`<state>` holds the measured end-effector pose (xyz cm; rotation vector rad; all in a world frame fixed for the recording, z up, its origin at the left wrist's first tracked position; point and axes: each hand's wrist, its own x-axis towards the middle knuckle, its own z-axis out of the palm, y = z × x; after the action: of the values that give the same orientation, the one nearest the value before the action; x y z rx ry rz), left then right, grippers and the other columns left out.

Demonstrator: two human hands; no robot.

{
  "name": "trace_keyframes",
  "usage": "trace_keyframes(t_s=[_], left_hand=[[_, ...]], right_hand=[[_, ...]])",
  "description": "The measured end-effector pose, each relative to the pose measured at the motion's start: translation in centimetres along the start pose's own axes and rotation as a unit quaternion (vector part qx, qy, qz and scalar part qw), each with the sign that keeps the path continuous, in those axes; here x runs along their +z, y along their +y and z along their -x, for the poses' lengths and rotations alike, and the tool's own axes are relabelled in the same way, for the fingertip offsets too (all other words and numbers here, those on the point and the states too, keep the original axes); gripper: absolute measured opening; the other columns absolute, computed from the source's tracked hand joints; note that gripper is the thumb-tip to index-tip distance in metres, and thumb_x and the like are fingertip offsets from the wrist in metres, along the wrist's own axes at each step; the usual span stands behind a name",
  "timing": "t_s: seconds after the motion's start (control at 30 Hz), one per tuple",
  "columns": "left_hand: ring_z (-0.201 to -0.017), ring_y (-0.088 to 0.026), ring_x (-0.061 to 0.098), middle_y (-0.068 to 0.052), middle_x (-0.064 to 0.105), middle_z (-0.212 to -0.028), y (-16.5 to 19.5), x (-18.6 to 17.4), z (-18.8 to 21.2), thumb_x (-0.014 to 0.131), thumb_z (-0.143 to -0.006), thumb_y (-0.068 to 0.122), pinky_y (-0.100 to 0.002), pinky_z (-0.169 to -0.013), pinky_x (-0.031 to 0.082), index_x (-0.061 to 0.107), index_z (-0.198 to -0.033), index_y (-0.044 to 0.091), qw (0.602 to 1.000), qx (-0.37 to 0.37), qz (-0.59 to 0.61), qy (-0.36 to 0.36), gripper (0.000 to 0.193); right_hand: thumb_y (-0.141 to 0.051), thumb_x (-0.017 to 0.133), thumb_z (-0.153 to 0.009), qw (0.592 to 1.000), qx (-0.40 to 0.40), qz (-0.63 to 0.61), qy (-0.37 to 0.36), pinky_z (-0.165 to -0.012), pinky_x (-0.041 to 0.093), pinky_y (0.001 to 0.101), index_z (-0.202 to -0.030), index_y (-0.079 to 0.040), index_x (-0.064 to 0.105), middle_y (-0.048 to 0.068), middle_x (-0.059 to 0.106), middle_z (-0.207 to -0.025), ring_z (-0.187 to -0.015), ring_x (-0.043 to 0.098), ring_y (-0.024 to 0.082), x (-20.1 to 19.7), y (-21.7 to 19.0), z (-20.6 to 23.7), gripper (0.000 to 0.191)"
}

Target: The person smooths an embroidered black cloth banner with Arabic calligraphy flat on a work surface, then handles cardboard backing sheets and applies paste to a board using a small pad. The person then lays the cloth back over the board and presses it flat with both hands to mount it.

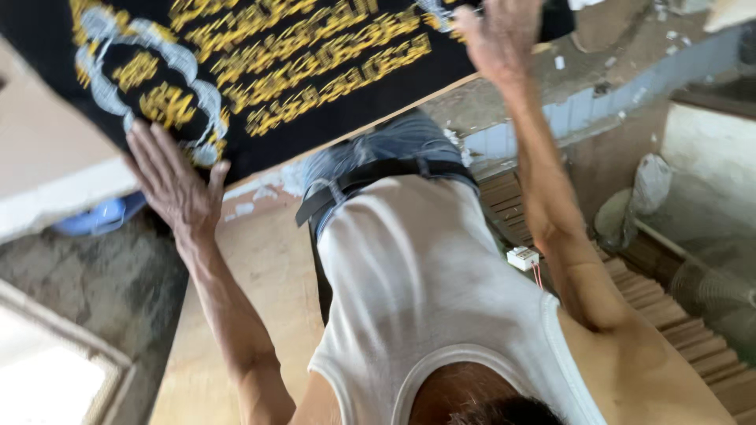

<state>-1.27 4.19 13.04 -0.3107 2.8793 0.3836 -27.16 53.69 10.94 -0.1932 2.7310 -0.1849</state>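
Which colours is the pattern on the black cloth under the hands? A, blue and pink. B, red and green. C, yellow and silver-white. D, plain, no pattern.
C: the black cloth shows yellow rows with a silver-white outline by the left hand; the right hand lies at its far edge.

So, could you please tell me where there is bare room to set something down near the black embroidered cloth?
Bare plywood board lies below the black embroidered cloth, beside the left hand. The cloth itself is crowded: both the left and the right hand press on it. The slatted wood at the right is ridged.
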Motion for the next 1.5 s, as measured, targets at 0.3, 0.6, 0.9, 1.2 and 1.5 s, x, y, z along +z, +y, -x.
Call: trace_keyframes(t_s=[0.3,0.6,0.9,1.2,1.5], left_hand=[[-0.145,-0.035,0.04,-0.018,0.048,-0.153,-3.9,2.3,1.8,0.073,-0.106,0.037,-0.049,-0.125,0.032,0.051,-0.15,0.003,0.939,-0.2,0.208,0.185,0.06],[-0.114,-0.028,0.064,-0.016,0.07,-0.122,-3.1,-1.3,1.5,0.091,-0.086,0.027,-0.043,-0.098,0.052,0.069,-0.127,0.003,0.876,-0.328,0.275,0.222,0.053],[-0.158,-0.028,0.028,-0.017,0.036,-0.166,24.4,4.2,-13.4,0.069,-0.111,0.026,-0.044,-0.134,0.017,0.04,-0.16,0.002,0.896,0.372,0.231,0.068,0.062],[-0.162,-0.025,0.007,-0.013,0.011,-0.175,41.5,5.4,-17.9,0.034,-0.107,0.068,-0.05,-0.133,0.0,0.016,-0.168,-0.001,0.886,0.443,0.046,-0.126,0.094],[-0.163,-0.024,0.006,-0.004,0.012,-0.178,42.0,4.6,-18.7,0.032,-0.104,0.074,-0.055,-0.133,-0.002,0.019,-0.172,0.012,0.876,0.453,0.031,-0.163,0.093]], right_hand=[[-0.037,0.057,-0.111,0.996,-0.011,-0.048,0.072,-0.135,0.013,0.0538,-0.168,0.001,0.016,0.018,0.006,-0.177,-0.165,0.008,0.038,0.4,5.6,-0.1,0.08],[0.005,0.087,-0.095,0.849,-0.071,-0.505,0.142,-0.089,0.065,0.0285,-0.141,0.013,0.055,0.019,0.064,-0.126,-0.111,0.065,0.021,1.0,13.3,0.0,0.056],[-0.006,0.083,-0.092,0.798,0.111,-0.58,0.12,-0.055,0.053,0.0208,-0.103,-0.002,0.064,0.005,0.074,-0.087,-0.068,0.068,0.008,1.2,13.5,4.0,0.022],[-0.002,0.08,-0.09,0.758,0.101,-0.617,0.187,-0.049,0.044,0.019,-0.098,0.002,0.073,0.004,0.076,-0.086,-0.062,0.061,0.005,1.3,12.9,3.2,0.011],[0.003,0.081,-0.098,0.779,0.071,-0.571,0.249,-0.058,0.051,0.0207,-0.096,0.006,0.073,0.005,0.069,-0.075,-0.067,0.066,0.008,1.6,13.8,3.6,0.009]])
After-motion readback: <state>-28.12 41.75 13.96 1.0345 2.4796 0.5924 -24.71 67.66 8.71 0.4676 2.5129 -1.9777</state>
